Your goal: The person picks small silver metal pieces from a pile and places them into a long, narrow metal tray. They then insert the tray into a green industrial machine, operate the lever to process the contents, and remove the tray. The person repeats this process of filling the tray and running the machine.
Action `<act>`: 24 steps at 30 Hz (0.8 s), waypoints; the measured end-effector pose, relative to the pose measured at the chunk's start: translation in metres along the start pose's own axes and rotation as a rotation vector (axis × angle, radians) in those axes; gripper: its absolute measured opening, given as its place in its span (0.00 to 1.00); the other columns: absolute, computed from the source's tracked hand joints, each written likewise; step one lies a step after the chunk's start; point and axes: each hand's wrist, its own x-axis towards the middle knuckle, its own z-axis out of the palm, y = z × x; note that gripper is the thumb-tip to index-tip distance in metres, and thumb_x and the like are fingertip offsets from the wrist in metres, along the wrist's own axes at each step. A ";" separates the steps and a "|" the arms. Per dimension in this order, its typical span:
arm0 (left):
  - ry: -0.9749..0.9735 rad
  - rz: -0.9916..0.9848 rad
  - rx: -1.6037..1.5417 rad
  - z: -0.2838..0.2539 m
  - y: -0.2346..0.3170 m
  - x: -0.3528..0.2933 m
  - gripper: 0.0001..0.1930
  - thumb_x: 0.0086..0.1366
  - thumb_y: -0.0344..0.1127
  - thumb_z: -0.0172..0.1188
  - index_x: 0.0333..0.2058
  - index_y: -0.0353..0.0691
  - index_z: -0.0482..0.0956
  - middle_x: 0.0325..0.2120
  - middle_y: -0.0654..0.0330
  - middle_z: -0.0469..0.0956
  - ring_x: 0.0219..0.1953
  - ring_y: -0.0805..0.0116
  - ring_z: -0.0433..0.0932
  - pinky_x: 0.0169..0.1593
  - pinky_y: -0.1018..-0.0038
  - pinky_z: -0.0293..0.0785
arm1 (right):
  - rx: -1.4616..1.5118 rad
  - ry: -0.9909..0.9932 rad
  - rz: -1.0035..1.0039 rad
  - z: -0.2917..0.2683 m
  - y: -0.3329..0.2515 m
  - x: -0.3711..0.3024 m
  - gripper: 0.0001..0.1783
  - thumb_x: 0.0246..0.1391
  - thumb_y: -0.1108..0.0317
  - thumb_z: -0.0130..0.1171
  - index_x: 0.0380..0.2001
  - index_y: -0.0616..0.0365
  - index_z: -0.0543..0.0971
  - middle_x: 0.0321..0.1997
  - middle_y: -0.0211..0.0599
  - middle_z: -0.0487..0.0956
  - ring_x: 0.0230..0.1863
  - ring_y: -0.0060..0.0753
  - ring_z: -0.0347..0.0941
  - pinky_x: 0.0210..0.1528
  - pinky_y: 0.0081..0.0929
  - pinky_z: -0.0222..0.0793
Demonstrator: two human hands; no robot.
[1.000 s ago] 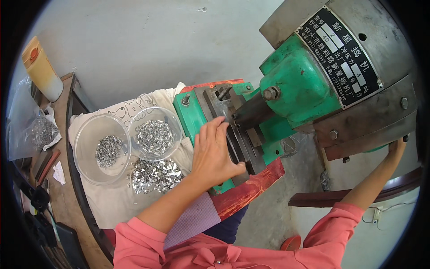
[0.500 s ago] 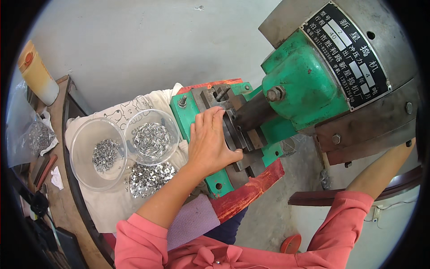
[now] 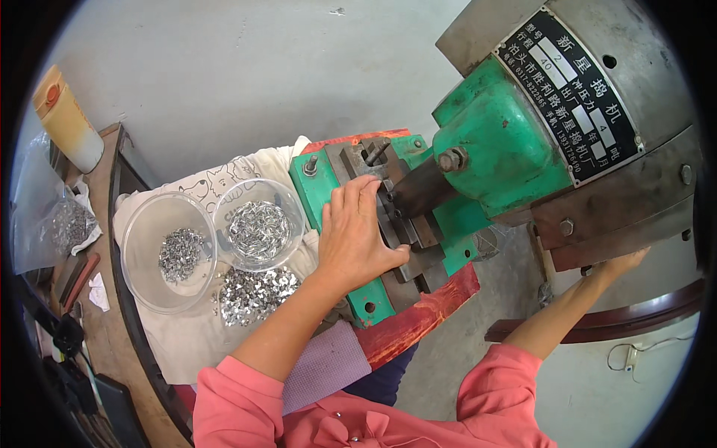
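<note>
A green bench press (image 3: 497,138) fills the right side, its dark steel ram (image 3: 423,190) coming down to a steel die block (image 3: 407,224). Bent over that block is my left hand (image 3: 351,243), fingertips at its far edge and thumb at its near edge, closed around it in a C shape. Any small piece beneath the palm is hidden. My right hand (image 3: 626,261) shows partly beyond the press's lower steel plate, above a dark red curved rim (image 3: 597,321); its fingers are mostly out of sight.
Left of the press, two clear plastic tubs (image 3: 128,269) with small metal pieces stand on a printed cloth (image 3: 175,340). A loose pile of shiny pieces (image 3: 258,295) lies beside them. A wooden table (image 3: 123,336) carries a yellow bottle (image 3: 71,123) and a plastic bag (image 3: 37,209).
My right forearm has swung left and its hand has come into view beyond the press's lower plate. The left hand keeps its place on the die block.
</note>
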 end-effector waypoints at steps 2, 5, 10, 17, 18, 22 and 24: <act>-0.002 0.000 0.003 0.000 -0.002 -0.002 0.50 0.38 0.43 0.77 0.60 0.33 0.62 0.60 0.53 0.64 0.60 0.49 0.63 0.60 0.57 0.63 | -0.030 -0.050 -0.074 -0.001 0.002 0.003 0.25 0.69 0.57 0.50 0.59 0.68 0.70 0.56 0.46 0.75 0.52 0.38 0.76 0.55 0.34 0.72; -0.017 -0.020 0.014 -0.002 0.000 -0.001 0.50 0.38 0.43 0.76 0.60 0.33 0.62 0.60 0.52 0.63 0.60 0.49 0.63 0.60 0.57 0.63 | -0.135 -0.180 -0.204 -0.010 0.005 0.020 0.25 0.68 0.58 0.52 0.57 0.69 0.72 0.53 0.46 0.76 0.51 0.38 0.76 0.54 0.33 0.72; -0.018 -0.019 0.004 -0.002 -0.001 -0.001 0.50 0.38 0.43 0.76 0.60 0.33 0.62 0.60 0.52 0.63 0.60 0.49 0.63 0.60 0.57 0.63 | -0.103 -0.356 -0.066 -0.034 0.019 0.102 0.25 0.68 0.57 0.53 0.56 0.69 0.73 0.52 0.45 0.77 0.52 0.39 0.75 0.56 0.34 0.70; 0.002 0.007 0.006 0.001 -0.004 -0.002 0.50 0.38 0.43 0.76 0.60 0.33 0.62 0.60 0.52 0.64 0.59 0.49 0.64 0.60 0.57 0.63 | -0.082 -0.325 0.074 -0.012 -0.011 0.150 0.25 0.68 0.57 0.53 0.57 0.69 0.72 0.54 0.45 0.77 0.53 0.39 0.75 0.57 0.34 0.70; 0.001 0.003 0.001 0.001 -0.003 -0.002 0.50 0.38 0.43 0.76 0.60 0.33 0.62 0.60 0.52 0.64 0.59 0.49 0.64 0.60 0.57 0.63 | -0.098 -0.318 0.058 -0.009 -0.016 0.149 0.25 0.68 0.57 0.53 0.57 0.69 0.72 0.54 0.45 0.77 0.53 0.39 0.75 0.57 0.34 0.70; 0.003 0.000 0.001 0.000 -0.001 -0.002 0.50 0.38 0.43 0.76 0.60 0.33 0.62 0.60 0.53 0.64 0.59 0.49 0.64 0.60 0.57 0.63 | -0.160 -0.283 -0.040 -0.003 -0.022 0.130 0.25 0.68 0.57 0.52 0.57 0.68 0.72 0.54 0.45 0.77 0.54 0.39 0.74 0.57 0.34 0.70; 0.012 0.004 0.002 0.000 -0.002 -0.003 0.50 0.38 0.43 0.76 0.60 0.33 0.62 0.60 0.53 0.64 0.59 0.49 0.64 0.59 0.57 0.63 | -0.221 -0.256 -0.143 0.000 -0.024 0.111 0.25 0.69 0.56 0.52 0.57 0.68 0.72 0.55 0.46 0.77 0.54 0.39 0.74 0.57 0.34 0.70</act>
